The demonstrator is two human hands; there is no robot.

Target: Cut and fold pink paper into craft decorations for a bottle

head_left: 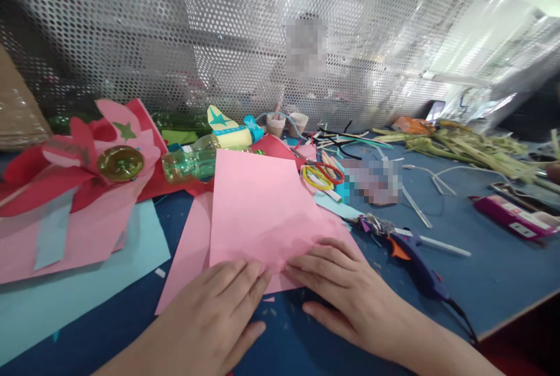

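Note:
Pink paper [258, 206] lies on the table before me, and another pink piece [188, 253] shows from beneath its left side. My left hand [210, 312] rests on the lower edge of the top sheet, fingers stretched out and thumb apart. Flat on the paper's lower right part is my right hand [350, 291], its fingers extended too. Neither hand grips anything. To the right of my right hand lies a blue glue gun [413, 262] with an orange trigger. Scissors with red handles [330, 173] lie just beyond the paper.
A red and pink paper flower [83, 160] sits at left over light blue paper [144, 236]. Behind the pink paper lies a green plastic bottle [192, 163]. Small cups [275, 125], dry husks [464, 145] and a purple box [511, 215] stand or lie farther off. A perforated metallic sheet [236, 31] backs the table.

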